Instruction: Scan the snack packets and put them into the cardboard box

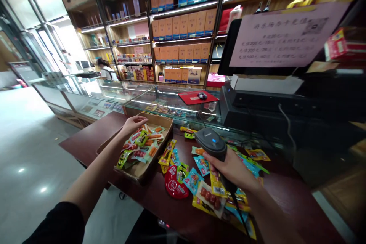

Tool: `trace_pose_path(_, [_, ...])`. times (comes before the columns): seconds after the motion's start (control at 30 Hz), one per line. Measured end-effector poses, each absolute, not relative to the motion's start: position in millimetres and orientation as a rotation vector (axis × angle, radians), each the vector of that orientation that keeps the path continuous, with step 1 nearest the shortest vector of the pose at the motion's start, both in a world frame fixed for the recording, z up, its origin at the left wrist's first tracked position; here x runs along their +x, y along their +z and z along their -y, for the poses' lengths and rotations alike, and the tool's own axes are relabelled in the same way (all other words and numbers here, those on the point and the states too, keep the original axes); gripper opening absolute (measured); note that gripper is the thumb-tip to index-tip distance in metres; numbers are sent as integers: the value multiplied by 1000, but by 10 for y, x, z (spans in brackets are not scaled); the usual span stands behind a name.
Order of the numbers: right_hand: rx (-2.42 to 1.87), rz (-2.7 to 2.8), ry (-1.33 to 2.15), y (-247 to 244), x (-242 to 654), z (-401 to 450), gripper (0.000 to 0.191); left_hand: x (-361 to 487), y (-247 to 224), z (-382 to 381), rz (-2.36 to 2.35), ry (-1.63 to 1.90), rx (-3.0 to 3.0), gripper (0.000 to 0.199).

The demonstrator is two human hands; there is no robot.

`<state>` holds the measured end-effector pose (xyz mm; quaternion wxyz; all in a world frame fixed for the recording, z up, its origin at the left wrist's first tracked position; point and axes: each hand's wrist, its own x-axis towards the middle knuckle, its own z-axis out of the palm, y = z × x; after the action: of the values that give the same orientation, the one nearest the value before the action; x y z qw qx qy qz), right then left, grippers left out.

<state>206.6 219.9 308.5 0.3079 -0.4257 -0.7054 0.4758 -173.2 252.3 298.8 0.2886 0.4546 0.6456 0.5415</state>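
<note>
My right hand [233, 167] is wrapped round a black barcode scanner [211, 141] with a blue light on top. The scanner is above a spread of snack packets, its cable hanging down past my wrist. Beneath it lie a clear packet of round reddish sausages [211, 197], blue packets [193, 179] and yellow packets [219, 185]. My left hand [134, 124] hovers over the far side of a shallow cardboard box [140, 173], fingers stretched forward and loosely bent, with nothing visible in them. Inside the box are several small sausage packets [139, 154] and green packets [142, 137].
A red, shiny round-edged packet [175, 187] lies beside the box on the dark red table [160, 202]. Behind are a glass display counter [137, 95], a mouse [202, 95] on a red mat [188, 98], and a monitor with a pink paper sign [274, 42]. A person [107, 70] is far back.
</note>
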Motion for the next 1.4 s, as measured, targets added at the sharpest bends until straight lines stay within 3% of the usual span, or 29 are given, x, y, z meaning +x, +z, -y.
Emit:
trace_pose_path(0.17, [-1134,1743,1303,3100,2221,-2280,33,-1123,2798,-2945,-1569,1250,1460,45])
trace_pose_path(0.33, [-1113,1691,1209,3101,2341,-2359,25,-374,2454,-3311,-1411,1023,1728,38])
trace_pose_path(0.47, [-1105,1697,1206,3105,2363,-2385,25,68,2225,-3377,-1287,795,2028,28])
trace_pose_path(0.57, [-1111,1704,1200,3132,2355,-2392,25,232,2083,-3297,-1226,653,2146,32])
trace_pose_path(0.73, [-1141,1695,1218,3131,2344,-2409,25,295,1962,-3156,-1194,544,2277,40])
trace_pose_path(1.13, [-1196,1731,1174,3069,2285,-2443,24,223,2056,-3056,-1270,402,2382,34])
trace_pose_path(1.4, [-1220,1770,1191,3069,2246,-2418,27,-102,2109,-3185,-1345,602,1838,28])
